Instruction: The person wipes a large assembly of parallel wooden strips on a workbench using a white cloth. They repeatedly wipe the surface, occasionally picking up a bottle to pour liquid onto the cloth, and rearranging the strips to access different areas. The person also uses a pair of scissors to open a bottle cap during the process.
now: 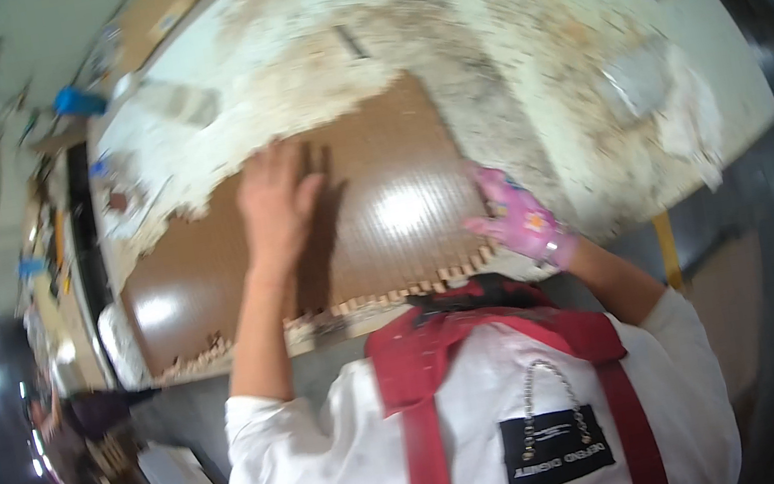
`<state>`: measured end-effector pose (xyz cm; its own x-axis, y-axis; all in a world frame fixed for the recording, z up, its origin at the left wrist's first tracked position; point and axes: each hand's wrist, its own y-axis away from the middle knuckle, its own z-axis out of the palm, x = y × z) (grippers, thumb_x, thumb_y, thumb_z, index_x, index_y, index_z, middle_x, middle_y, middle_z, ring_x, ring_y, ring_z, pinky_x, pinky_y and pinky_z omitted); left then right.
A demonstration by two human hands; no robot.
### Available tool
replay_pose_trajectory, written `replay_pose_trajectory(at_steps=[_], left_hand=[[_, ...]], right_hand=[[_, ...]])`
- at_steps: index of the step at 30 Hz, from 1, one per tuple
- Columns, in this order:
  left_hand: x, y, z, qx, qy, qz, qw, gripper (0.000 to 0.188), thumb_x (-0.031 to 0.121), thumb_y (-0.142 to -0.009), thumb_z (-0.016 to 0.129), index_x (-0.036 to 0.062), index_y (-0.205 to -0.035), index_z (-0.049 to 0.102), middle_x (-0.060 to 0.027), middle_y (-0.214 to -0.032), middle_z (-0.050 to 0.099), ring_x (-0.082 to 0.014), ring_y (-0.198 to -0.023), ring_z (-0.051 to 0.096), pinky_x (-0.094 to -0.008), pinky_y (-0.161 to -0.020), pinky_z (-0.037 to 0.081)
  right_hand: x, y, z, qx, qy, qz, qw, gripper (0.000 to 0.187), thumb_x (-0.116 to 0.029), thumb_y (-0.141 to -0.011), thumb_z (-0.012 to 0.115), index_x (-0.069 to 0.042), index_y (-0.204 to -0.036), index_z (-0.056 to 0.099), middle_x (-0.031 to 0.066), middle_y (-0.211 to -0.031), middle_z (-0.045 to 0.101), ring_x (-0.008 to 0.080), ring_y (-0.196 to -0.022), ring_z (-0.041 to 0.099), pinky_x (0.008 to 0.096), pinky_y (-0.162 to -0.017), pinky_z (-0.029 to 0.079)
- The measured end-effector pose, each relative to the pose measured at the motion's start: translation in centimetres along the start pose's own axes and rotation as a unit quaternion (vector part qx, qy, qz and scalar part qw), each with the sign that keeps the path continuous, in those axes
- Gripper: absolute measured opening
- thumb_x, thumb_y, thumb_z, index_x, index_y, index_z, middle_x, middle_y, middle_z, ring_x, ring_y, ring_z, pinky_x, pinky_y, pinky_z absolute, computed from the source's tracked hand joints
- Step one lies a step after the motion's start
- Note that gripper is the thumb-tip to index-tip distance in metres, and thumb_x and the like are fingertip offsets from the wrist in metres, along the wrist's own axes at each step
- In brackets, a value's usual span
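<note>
One brown slatted panel lies along the near edge of the table, bare left hand spread over it, grip released, pink-gloved right hand at its right edge, grip impossible to tell.

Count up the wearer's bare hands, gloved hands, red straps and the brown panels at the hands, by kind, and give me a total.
Bare hands: 1, the left hand, on the panel
Gloved hands: 1, the right hand, in pink, at the panel's right edge
Red straps: 2
Brown panels: 1
Total: 5
</note>
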<state>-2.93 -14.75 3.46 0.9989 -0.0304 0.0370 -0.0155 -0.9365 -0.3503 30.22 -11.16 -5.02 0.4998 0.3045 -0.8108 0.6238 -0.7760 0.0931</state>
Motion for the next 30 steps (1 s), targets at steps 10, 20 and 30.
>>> replay_pose_trajectory(at_steps=[10,20,30], left_hand=[[-1.0,6.3,5.6,-0.065,0.055,-0.085,0.993,0.056,0.044,-0.092,0.054,0.0168,-0.141,0.046,-0.0114,-0.15,0.039,-0.0339,-0.139,0.033,-0.0534,-0.112,0.025],[-7.5,9.0,4.6,0.08,0.257,-0.074,0.96,0.048,0.027,-0.083,0.066,0.0052,-0.125,0.055,-0.0169,-0.132,0.053,-0.0368,-0.124,0.049,-0.0471,-0.102,0.04],[-46.1,35.0,-8.6,0.131,-0.008,-0.474,0.871,0.056,0.031,-0.093,0.057,-0.009,-0.13,0.049,-0.0306,-0.124,0.057,-0.0428,-0.118,0.053,-0.0457,-0.103,0.039]], right_hand=[[2.7,-1.5,3.9,0.104,0.011,-0.036,0.994,0.08,-0.032,-0.089,0.065,0.002,-0.149,0.026,0.0269,-0.146,0.039,0.0382,-0.138,0.035,0.0423,-0.113,0.029],[2.4,-2.4,2.4,0.018,-0.187,0.042,0.981,0.074,-0.039,-0.095,0.057,-0.001,-0.151,0.027,0.0173,-0.15,0.038,0.0265,-0.137,0.037,0.0355,-0.113,0.028],[6.5,-8.9,1.7,0.204,-0.037,0.166,0.964,0.069,-0.046,-0.099,0.048,0.001,-0.147,0.035,0.0165,-0.152,0.037,0.0267,-0.137,0.039,0.0377,-0.112,0.03]])
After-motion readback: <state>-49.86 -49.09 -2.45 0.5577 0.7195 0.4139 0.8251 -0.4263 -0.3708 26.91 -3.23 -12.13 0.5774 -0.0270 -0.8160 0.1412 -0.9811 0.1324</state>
